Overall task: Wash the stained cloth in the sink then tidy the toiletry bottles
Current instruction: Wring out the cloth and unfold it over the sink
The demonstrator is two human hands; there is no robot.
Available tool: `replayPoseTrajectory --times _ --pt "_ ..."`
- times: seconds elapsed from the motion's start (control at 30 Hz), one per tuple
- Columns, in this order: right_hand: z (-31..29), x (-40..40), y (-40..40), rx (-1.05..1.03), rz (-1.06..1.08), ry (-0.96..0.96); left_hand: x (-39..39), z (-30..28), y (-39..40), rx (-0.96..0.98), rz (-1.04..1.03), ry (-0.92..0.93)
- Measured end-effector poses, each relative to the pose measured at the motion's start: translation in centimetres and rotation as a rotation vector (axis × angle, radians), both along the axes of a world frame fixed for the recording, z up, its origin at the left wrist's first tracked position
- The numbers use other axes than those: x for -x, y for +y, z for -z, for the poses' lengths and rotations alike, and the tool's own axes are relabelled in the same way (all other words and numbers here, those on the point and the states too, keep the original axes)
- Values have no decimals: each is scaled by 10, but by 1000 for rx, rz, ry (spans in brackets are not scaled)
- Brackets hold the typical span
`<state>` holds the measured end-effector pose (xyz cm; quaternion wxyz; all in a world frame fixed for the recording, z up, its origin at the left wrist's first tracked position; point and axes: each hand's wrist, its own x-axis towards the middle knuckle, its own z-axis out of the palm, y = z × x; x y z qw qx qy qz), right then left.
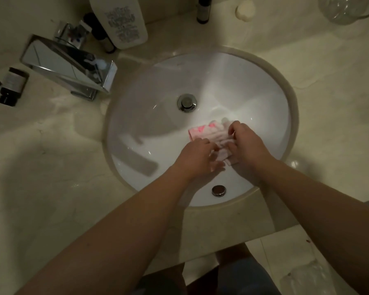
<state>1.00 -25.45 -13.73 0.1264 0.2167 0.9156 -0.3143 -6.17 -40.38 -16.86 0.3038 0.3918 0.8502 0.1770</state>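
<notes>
A white cloth with pink stains (207, 133) is bunched up low in the round white sink (149, 86). My right hand (246, 143) grips its right side with curled fingers. My left hand (197, 156) lies against the cloth's near-left edge, fingers fairly straight and blurred. A large white bottle (120, 20) stands behind the sink. One small dark bottle (12, 86) lies on its side on the counter at the left. Another dark bottle (203, 10) stands at the back.
A chrome faucet (70, 67) juts over the sink's left rim, with a dark bottle (103, 37) behind it. The drain plug (186, 102) is mid-basin, the overflow hole (218, 190) near me. A round white lid (245, 9) and a glass bowl (347, 8) are back right.
</notes>
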Motion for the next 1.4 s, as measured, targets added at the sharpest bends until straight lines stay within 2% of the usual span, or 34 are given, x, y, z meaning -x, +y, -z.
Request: replayPoseTrajectory --times 0.17,0.3,0.37,0.43,0.5,0.6,0.73,0.97,1.13,1.27,1.4 --pt "4 -7 1 -282 -337 46 -7 6 4 -1 27 133" --pt "4 -9 3 -341 -439 -38 -4 3 4 -29 31 69" --pt "-2 -10 6 -357 -443 -72 -1 -8 3 -58 -30 -12" --pt "-10 -12 8 -369 -404 -23 3 -24 3 -121 -141 -80" --pt "-20 -13 10 -284 -300 22 4 -45 4 -174 -229 -123" --pt "-44 -11 12 2 -99 45 3 -76 8 -245 -296 -176" --pt "-91 -14 18 277 137 23 1 -131 20 -233 -314 -215" --pt "-175 -29 45 380 215 88 -18 -224 53 -276 -402 -300" --pt "-242 -53 78 565 324 259 -35 -288 93 -418 -441 -395" --pt "-278 -81 102 638 400 345 -44 -317 129 -445 -371 -407" --pt "-297 -110 119 619 490 421 -58 -336 160 -430 -272 -433"
